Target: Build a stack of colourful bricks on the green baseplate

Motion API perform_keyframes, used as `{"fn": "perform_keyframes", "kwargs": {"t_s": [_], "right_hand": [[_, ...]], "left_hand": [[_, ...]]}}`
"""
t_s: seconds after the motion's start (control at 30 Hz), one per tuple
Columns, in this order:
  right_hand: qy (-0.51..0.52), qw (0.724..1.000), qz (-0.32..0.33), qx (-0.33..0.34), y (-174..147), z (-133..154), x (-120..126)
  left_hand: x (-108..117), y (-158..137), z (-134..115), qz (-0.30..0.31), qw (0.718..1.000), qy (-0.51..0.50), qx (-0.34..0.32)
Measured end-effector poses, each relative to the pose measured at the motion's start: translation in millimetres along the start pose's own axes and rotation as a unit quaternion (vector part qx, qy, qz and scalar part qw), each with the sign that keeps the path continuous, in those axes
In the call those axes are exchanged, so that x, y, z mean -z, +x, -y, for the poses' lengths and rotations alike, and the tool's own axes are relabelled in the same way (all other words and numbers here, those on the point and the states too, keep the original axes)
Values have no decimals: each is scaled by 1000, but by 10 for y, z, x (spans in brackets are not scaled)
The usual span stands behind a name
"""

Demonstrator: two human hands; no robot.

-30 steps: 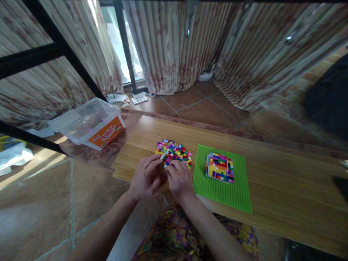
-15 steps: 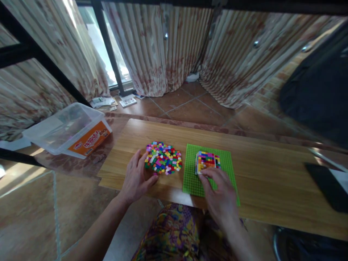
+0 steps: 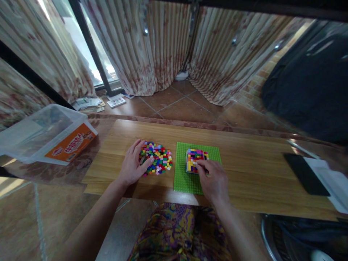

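My left hand [image 3: 132, 167] rests at the left side of a pile of small multicoloured toy bricks [image 3: 162, 158], fingers apart and the thumb reaching over the pile. A green studded baseplate [image 3: 181, 183] lies to the right of the pile. On it stands a low block built of many coloured bricks [image 3: 193, 154], with yellow, red, orange and magenta on top. My right hand [image 3: 213, 178] is over the right front part of this block, thumb and forefinger pinched together at its top. What the fingertips hold, if anything, is too small to make out.
The wooden table [image 3: 244, 170] runs left to right before me. A clear plastic tub [image 3: 35, 137] with an orange label stands at the left. A black flat object [image 3: 306, 174] and white papers [image 3: 326, 177] lie at the right end. Curtains [image 3: 163, 47] hang behind.
The view has turned right, so everything sits further left. My left thumb has come over the loose bricks. My right fingertips have shifted from the block's front edge onto its top.
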State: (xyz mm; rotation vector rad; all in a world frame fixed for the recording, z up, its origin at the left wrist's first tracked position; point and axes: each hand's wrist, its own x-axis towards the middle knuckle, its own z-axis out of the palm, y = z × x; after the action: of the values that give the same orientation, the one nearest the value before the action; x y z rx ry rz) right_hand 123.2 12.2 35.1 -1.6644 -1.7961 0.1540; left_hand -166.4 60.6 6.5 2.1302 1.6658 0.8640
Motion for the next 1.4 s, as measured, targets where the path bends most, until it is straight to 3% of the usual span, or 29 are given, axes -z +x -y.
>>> {"fn": "perform_keyframes", "kwargs": {"t_s": [0.17, 0.53, 0.77, 1.0, 1.23, 1.4], "right_hand": [[-4, 1000, -6, -20, -6, 9, 5], [95, 988, -24, -122, -8, 36, 52], [139, 977, -33, -160, 27, 48, 7], [210, 954, -20, -214, 82, -2, -4], [229, 946, -18, -230, 116, 24, -1], [208, 954, -5, -216, 126, 23, 27]], "left_hand": [[3, 149, 22, -28, 1000, -11, 10], [71, 277, 212, -69, 994, -56, 60], [69, 445, 235, -32, 999, -40, 14], [57, 548, 158, 99, 992, -26, -70], [30, 558, 145, 107, 988, -34, -103], [29, 496, 78, 111, 987, -47, -109]]}}
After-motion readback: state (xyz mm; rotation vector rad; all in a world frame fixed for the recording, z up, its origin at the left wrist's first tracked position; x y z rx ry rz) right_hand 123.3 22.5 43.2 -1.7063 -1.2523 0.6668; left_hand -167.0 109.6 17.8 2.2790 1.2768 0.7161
